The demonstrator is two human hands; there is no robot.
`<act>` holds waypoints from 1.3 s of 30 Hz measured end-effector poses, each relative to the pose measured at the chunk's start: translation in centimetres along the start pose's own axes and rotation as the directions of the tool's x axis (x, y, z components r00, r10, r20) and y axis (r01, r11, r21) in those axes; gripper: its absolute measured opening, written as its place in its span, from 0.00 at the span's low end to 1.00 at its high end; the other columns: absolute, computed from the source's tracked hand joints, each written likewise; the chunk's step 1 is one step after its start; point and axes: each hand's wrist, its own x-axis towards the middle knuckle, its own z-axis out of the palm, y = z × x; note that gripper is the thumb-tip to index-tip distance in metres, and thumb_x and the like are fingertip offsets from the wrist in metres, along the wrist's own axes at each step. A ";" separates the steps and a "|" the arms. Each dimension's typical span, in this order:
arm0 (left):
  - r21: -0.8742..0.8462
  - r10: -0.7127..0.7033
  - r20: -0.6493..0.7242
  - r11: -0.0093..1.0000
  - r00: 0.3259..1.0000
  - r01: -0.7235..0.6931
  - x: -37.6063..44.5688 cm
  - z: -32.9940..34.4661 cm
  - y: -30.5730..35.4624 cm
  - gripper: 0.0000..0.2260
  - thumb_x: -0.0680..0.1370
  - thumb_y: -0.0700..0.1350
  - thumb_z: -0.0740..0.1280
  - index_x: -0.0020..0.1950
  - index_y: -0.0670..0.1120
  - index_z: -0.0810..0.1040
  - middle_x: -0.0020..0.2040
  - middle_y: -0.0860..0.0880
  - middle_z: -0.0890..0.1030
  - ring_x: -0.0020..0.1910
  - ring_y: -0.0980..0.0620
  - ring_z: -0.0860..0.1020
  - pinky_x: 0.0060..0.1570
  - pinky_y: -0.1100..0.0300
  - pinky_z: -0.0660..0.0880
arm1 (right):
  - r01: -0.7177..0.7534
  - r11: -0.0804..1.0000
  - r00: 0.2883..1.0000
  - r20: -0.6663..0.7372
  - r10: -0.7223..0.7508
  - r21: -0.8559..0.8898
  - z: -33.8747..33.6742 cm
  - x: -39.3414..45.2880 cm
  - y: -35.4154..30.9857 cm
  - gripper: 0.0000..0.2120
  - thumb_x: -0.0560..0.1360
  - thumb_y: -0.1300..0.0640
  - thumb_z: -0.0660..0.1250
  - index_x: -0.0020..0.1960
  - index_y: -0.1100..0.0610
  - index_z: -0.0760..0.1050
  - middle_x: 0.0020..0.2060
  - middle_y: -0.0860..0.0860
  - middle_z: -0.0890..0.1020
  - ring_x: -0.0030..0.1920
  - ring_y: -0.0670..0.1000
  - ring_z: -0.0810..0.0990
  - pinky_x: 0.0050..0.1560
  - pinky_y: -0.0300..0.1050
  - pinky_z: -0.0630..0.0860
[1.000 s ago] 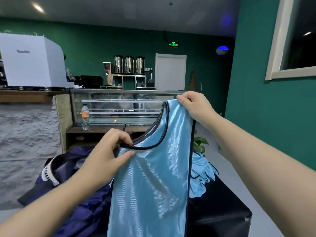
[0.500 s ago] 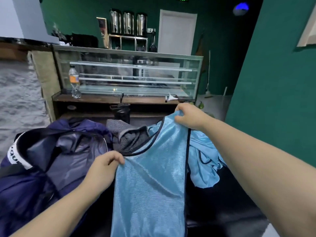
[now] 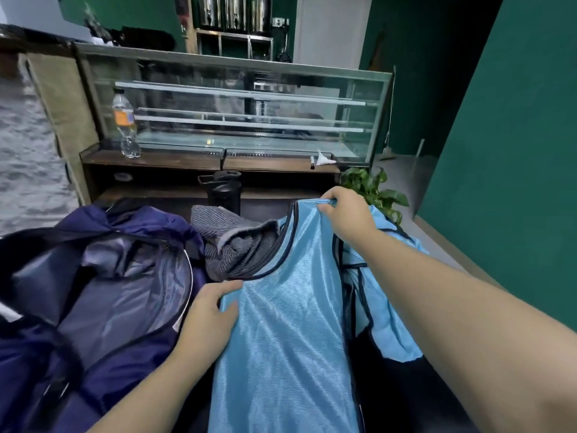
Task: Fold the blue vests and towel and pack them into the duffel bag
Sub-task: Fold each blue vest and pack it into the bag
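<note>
— Vest, light blue with dark piping: position?
— Spread lengthwise over a dark surface, nearest the camera, running from the bottom edge up to the neckline.

— Left hand?
— Gripping the vest's left edge just below the neckline, thumb on top of the fabric, fingers curled around it.

— Right hand?
— Pinching the right shoulder strap at its top, fingers curled over the fabric, strap held up at the far end of the vest.

— Duffel bag?
— Navy, lying open to the left of the vest, grey lining exposed, zipper edge just beside the left hand.

— Second vest?
— Same blue, crumpled, to the right of the held one, partly under the right forearm.

— Towel?
— Grey, bunched, between the bag and the vest's neckline, touching both.

— Beyond those?
— Black bottle upright behind the towel. Green plant behind the right hand. Farther back, glass display case on a wooden counter, clear plastic bottle with orange label standing at its left end. Three metal urns against the green rear wall; white door beside them.
</note>
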 end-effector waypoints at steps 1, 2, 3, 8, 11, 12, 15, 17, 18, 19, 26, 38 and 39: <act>0.025 0.015 0.003 1.000 1.000 -0.015 0.0 0.4 -0.7 0.15 0.76 0.32 0.65 0.59 0.45 0.79 0.53 0.52 0.75 0.57 0.54 0.73 0.56 0.71 0.62 | -0.007 1.000 1.000 -0.003 0.007 0.006 0.6 -0.1 0.3 0.05 0.79 0.55 0.64 0.45 0.52 0.72 0.42 0.49 0.77 0.45 0.52 0.74 0.46 0.48 0.71; 0.043 0.030 0.005 0.999 1.000 -0.030 0.1 0.7 -1.4 0.16 0.75 0.30 0.64 0.59 0.43 0.79 0.53 0.51 0.75 0.56 0.54 0.73 0.56 0.73 0.61 | -0.013 1.000 1.000 -0.004 0.013 0.019 1.1 -0.1 0.6 0.04 0.79 0.54 0.64 0.45 0.52 0.72 0.43 0.49 0.77 0.46 0.52 0.74 0.46 0.48 0.71; 0.053 0.034 0.013 0.998 0.999 -0.035 0.1 0.9 -1.9 0.16 0.75 0.29 0.63 0.59 0.42 0.79 0.52 0.51 0.75 0.55 0.54 0.73 0.56 0.74 0.60 | -0.014 0.999 1.000 -0.005 0.014 0.031 1.5 -0.2 0.9 0.04 0.78 0.54 0.65 0.45 0.52 0.72 0.43 0.49 0.77 0.46 0.52 0.74 0.44 0.47 0.71; 0.013 -0.040 0.009 0.999 0.999 0.040 -0.1 1.8 -4.4 0.18 0.75 0.27 0.63 0.59 0.43 0.80 0.52 0.51 0.76 0.54 0.53 0.75 0.52 0.77 0.63 | 0.047 0.995 0.998 0.035 -0.050 0.091 2.5 -1.4 2.0 0.07 0.77 0.53 0.67 0.43 0.53 0.72 0.33 0.42 0.71 0.33 0.42 0.68 0.33 0.39 0.62; -0.029 -0.082 -0.009 0.996 0.997 0.082 -0.1 1.9 -5.3 0.18 0.75 0.28 0.63 0.59 0.43 0.80 0.53 0.49 0.77 0.47 0.60 0.76 0.47 0.82 0.64 | 0.099 0.989 0.993 0.059 -0.106 0.111 2.3 -2.3 1.7 0.08 0.76 0.52 0.69 0.42 0.53 0.73 0.33 0.43 0.71 0.32 0.42 0.68 0.35 0.41 0.63; -0.049 -0.094 -0.006 0.994 0.996 0.094 -0.1 1.8 -5.4 0.18 0.75 0.28 0.63 0.60 0.43 0.80 0.52 0.49 0.77 0.43 0.61 0.75 0.44 0.81 0.65 | 0.116 0.986 0.990 0.065 -0.124 0.117 2.1 -2.6 1.4 0.08 0.76 0.52 0.69 0.41 0.54 0.73 0.33 0.44 0.72 0.33 0.42 0.69 0.36 0.41 0.64; -0.129 -0.151 0.052 0.979 0.987 0.156 -0.2 1.4 -5.5 0.18 0.77 0.30 0.62 0.61 0.46 0.79 0.51 0.47 0.77 0.35 0.58 0.71 0.33 0.77 0.67 | 0.180 0.974 0.976 0.099 -0.195 0.140 0.9 -4.4 0.2 0.06 0.75 0.52 0.70 0.42 0.51 0.75 0.36 0.41 0.74 0.35 0.39 0.72 0.37 0.32 0.65; -0.164 -0.174 0.097 0.968 0.980 0.188 -0.1 1.3 -5.8 0.18 0.77 0.31 0.62 0.61 0.49 0.78 0.50 0.44 0.76 0.36 0.54 0.68 0.31 0.75 0.66 | 0.222 0.958 0.960 0.131 -0.247 0.180 0.1 -6.2 -0.3 0.03 0.74 0.54 0.71 0.43 0.51 0.77 0.38 0.41 0.75 0.37 0.35 0.73 0.40 0.28 0.66; -0.180 -0.181 0.113 0.963 0.977 0.200 0.0 1.2 -5.9 0.19 0.77 0.31 0.62 0.61 0.51 0.78 0.49 0.44 0.75 0.36 0.53 0.68 0.31 0.74 0.66 | 0.235 0.950 0.950 0.159 -0.269 0.204 -0.2 -7.3 -0.4 0.03 0.74 0.55 0.72 0.43 0.52 0.78 0.39 0.42 0.76 0.38 0.35 0.73 0.42 0.28 0.67; -0.196 -0.188 0.124 0.958 0.974 0.210 0.0 1.2 -6.0 0.19 0.77 0.31 0.62 0.59 0.53 0.78 0.47 0.45 0.74 0.36 0.52 0.68 0.30 0.74 0.66 | 0.249 0.943 0.936 0.194 -0.294 0.222 -0.4 -8.4 -0.4 0.02 0.73 0.56 0.72 0.43 0.51 0.79 0.39 0.43 0.77 0.39 0.37 0.73 0.43 0.28 0.67; -0.233 -0.224 0.138 0.940 0.965 0.251 0.3 1.1 -6.5 0.19 0.77 0.32 0.62 0.57 0.55 0.78 0.37 0.48 0.70 0.34 0.50 0.66 0.28 0.68 0.65 | 0.413 0.889 0.790 0.408 -0.457 0.196 1.0 -14.6 1.6 0.09 0.72 0.53 0.70 0.52 0.53 0.83 0.36 0.40 0.74 0.41 0.36 0.71 0.45 0.27 0.65; -0.239 -0.204 0.148 0.942 0.968 0.236 0.0 0.4 -6.4 0.18 0.78 0.35 0.63 0.59 0.56 0.77 0.35 0.49 0.63 0.31 0.54 0.62 0.27 0.70 0.62 | 0.169 0.985 0.896 0.423 -0.136 -0.039 3.0 -15.8 3.2 0.15 0.76 0.55 0.64 0.63 0.50 0.75 0.52 0.42 0.71 0.59 0.45 0.66 0.65 0.39 0.62; -0.246 -0.205 0.153 0.940 0.967 0.238 0.0 0.4 -6.5 0.18 0.78 0.35 0.63 0.59 0.57 0.77 0.35 0.49 0.63 0.32 0.54 0.62 0.29 0.68 0.62 | 0.155 0.983 0.924 0.367 -0.107 -0.103 3.4 -15.4 3.3 0.17 0.77 0.53 0.65 0.65 0.51 0.72 0.56 0.44 0.71 0.62 0.46 0.65 0.66 0.41 0.62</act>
